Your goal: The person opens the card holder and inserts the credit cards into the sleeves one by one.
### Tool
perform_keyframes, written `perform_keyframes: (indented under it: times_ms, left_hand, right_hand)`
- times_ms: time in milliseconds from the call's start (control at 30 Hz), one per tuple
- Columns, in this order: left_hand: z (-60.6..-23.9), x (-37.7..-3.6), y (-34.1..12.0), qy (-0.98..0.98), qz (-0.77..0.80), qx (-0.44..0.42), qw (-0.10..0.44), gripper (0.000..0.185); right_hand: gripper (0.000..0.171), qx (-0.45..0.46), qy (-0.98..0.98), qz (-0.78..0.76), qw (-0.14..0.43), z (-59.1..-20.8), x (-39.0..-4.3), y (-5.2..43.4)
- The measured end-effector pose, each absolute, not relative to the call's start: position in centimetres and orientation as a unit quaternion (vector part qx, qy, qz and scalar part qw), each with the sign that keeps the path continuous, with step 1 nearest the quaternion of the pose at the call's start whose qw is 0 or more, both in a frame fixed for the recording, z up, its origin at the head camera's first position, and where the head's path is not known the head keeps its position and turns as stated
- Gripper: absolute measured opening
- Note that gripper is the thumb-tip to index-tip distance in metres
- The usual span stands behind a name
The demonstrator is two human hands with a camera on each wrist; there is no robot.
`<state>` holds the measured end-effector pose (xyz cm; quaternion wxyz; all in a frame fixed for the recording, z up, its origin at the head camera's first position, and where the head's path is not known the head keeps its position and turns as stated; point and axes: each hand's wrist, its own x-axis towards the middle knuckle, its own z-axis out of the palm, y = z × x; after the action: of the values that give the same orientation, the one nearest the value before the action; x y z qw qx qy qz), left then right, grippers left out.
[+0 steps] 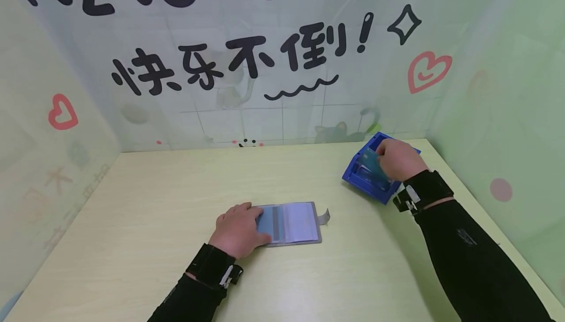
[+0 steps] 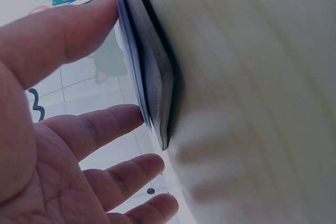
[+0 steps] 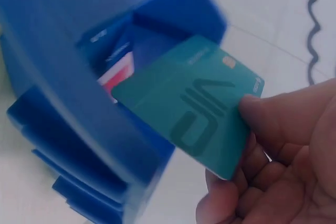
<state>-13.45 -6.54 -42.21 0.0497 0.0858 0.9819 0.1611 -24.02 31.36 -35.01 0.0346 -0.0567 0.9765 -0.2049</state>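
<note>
My right hand (image 1: pixel 402 159) pinches a teal VIP card (image 3: pixel 194 103) by one edge between thumb and fingers. The card is tilted over the blue plastic box (image 1: pixel 367 189), and other cards (image 3: pixel 116 74) show inside that box. On the table, a grey card holder (image 1: pixel 302 221) lies spread flat with its clear sleeves facing up. My left hand (image 1: pixel 238 228) rests at its left side, thumb and index fingertip touching the edge. The other fingers of that hand are spread, fairly straight, as the left wrist view shows.
A short grey strap (image 1: pixel 324 217) sticks out from the holder's right side. The pale wooden table (image 1: pixel 154 194) meets a printed cloth wall (image 1: pixel 229 116) at the back, with further cloth (image 1: pixel 503 140) along the right and left sides.
</note>
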Motion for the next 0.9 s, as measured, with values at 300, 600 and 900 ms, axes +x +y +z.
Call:
perform_keyframes:
  times_ms: [300,600,900]
  left_hand:
    - [-42.3,-13.4,-6.6,0.982,0.162,0.085,0.047,0.065]
    - [-42.2,-13.4,-6.6,0.981,0.168,0.087,0.048,0.065]
    - [-42.4,-13.5,-6.6,0.981,0.167,0.08,0.05,0.065]
  right_hand:
    - [0.032,-0.044,0.967,-0.251,-0.009,-33.6,-21.8,30.1]
    - [0.032,-0.068,0.947,-0.313,-0.012,-34.9,-19.8,25.3]
    - [0.031,-0.071,0.919,-0.385,0.05,-37.9,-18.8,20.9]
